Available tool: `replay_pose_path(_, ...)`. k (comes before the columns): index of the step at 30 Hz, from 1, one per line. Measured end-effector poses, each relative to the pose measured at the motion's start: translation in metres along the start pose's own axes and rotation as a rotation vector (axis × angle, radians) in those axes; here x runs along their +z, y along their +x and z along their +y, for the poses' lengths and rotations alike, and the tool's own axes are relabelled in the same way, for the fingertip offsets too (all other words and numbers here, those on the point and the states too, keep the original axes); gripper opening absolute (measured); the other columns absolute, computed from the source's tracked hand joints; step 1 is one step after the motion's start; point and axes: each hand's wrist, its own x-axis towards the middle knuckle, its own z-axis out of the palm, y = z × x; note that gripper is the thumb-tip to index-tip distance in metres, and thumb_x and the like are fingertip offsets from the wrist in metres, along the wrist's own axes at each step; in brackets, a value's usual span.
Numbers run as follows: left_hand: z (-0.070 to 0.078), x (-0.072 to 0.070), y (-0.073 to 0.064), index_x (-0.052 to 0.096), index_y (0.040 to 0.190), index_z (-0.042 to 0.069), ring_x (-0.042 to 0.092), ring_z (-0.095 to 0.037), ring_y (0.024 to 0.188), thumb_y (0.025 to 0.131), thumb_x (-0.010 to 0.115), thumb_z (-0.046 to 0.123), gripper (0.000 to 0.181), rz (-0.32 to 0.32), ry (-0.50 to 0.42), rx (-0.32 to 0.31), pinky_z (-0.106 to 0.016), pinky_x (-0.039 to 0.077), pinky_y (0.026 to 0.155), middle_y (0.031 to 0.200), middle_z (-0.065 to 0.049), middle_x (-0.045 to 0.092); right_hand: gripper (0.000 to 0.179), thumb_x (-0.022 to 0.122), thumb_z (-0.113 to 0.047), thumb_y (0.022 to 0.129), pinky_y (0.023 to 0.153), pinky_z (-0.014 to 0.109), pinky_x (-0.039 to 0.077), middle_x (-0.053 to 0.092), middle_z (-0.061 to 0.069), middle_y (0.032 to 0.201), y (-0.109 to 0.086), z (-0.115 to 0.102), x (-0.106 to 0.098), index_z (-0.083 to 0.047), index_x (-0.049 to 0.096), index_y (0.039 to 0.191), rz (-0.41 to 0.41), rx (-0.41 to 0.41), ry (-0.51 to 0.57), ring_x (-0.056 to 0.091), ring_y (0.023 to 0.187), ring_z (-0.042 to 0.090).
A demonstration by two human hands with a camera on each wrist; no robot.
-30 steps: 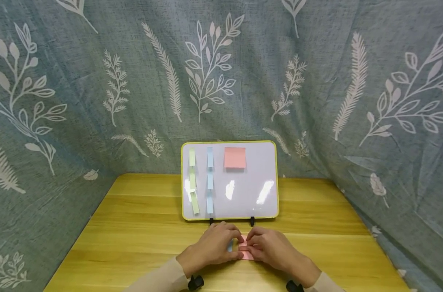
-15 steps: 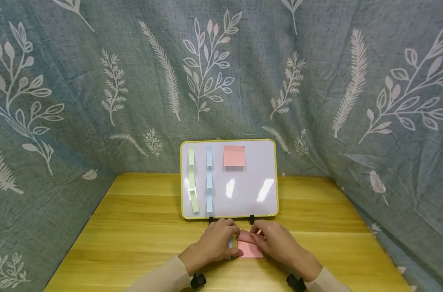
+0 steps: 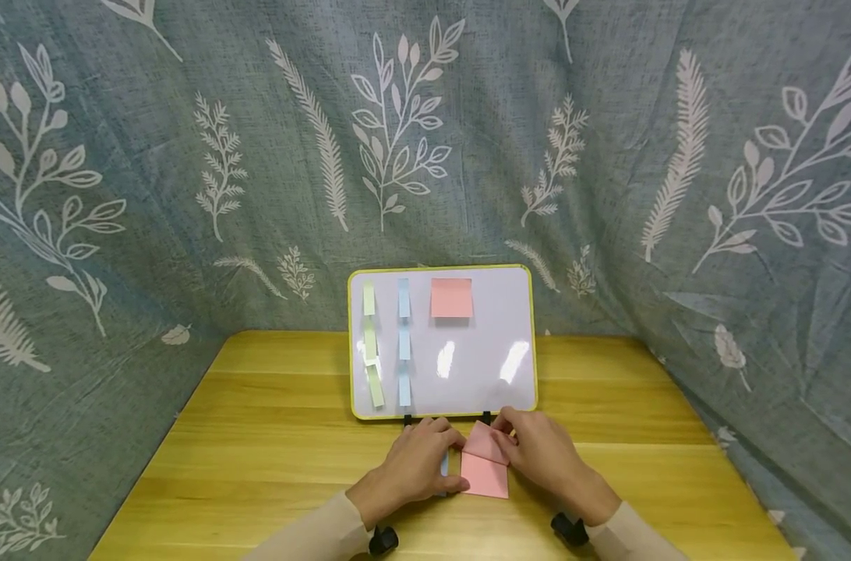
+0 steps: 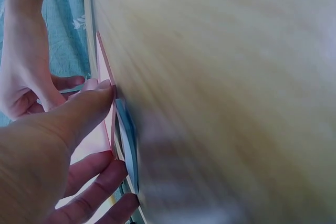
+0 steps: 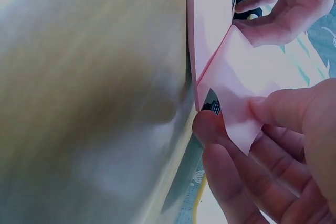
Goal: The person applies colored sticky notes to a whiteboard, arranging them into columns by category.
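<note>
In the head view, a pink sticky note pad (image 3: pixel 485 478) lies on the wooden table. My right hand (image 3: pixel 545 452) pinches the top pink sticky note (image 3: pixel 483 441) between thumb and fingers. That sheet is lifted and bent back from the near side, still joined to the pad along a far crease, as the right wrist view also shows. My left hand (image 3: pixel 414 463) grips the pad's left side, thumb near and fingers far. Beside it, partly hidden under that hand, is a blue sticky note pad (image 4: pixel 128 145), seen edge-on in the left wrist view.
Behind the hands a yellow-rimmed whiteboard (image 3: pixel 496 312) leans on black stand feet (image 3: pixel 486 418). It bears a column of green strips (image 3: pixel 369 339), a column of blue strips (image 3: pixel 404 343) and one pink square note (image 3: pixel 451 298). A patterned cloth (image 3: pixel 257 195) surrounds the wooden table (image 3: pixel 257 436).
My right hand has moved away and slightly right, peeling the pink top sheet upward so more of the pad shows. My left hand stays at the pad's left edge.
</note>
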Motion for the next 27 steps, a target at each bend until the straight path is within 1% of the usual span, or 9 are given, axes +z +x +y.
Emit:
replay_pose_path(9,0.001,0.0047,-0.0014,0.082,0.131,0.027,0.066,-0.012,0.114,0.089,0.1,0.06,0.057,0.003,-0.002,-0.018,-0.034,0.053,0.088,0.13,0.01,0.077,0.012,0.09,-0.018,0.104,0.064,0.026,0.051,0.079,-0.012,0.085,0.0035,0.0045,-0.0019,-0.023,0.08,0.098,-0.001,0.068,-0.011,0.061,0.069,-0.001)
replay_pose_path(18,0.0012,0.0028,-0.0011,0.081,0.135,0.026,0.068,-0.012,0.117,0.09,0.1,0.061,0.059,0.011,0.003,-0.015,-0.037,0.054,0.091,0.13,0.011,0.076,0.01,0.09,-0.017,0.103,0.063,0.027,0.053,0.081,-0.008,0.087,0.0079,0.0069,-0.0051,-0.021,0.082,0.099,0.021,0.083,-0.016,0.064,0.071,0.003)
replay_pose_path(27,0.0006,0.0029,-0.0027,0.08,0.137,0.026,0.068,-0.013,0.119,0.091,0.099,0.061,0.061,0.011,-0.002,-0.017,-0.038,0.055,0.092,0.132,0.01,0.076,0.009,0.09,-0.018,0.104,0.063,0.03,0.054,0.081,-0.007,0.087,0.0101,0.0095,-0.0079,-0.02,0.082,0.1,0.032,0.081,-0.04,0.063,0.07,0.004)
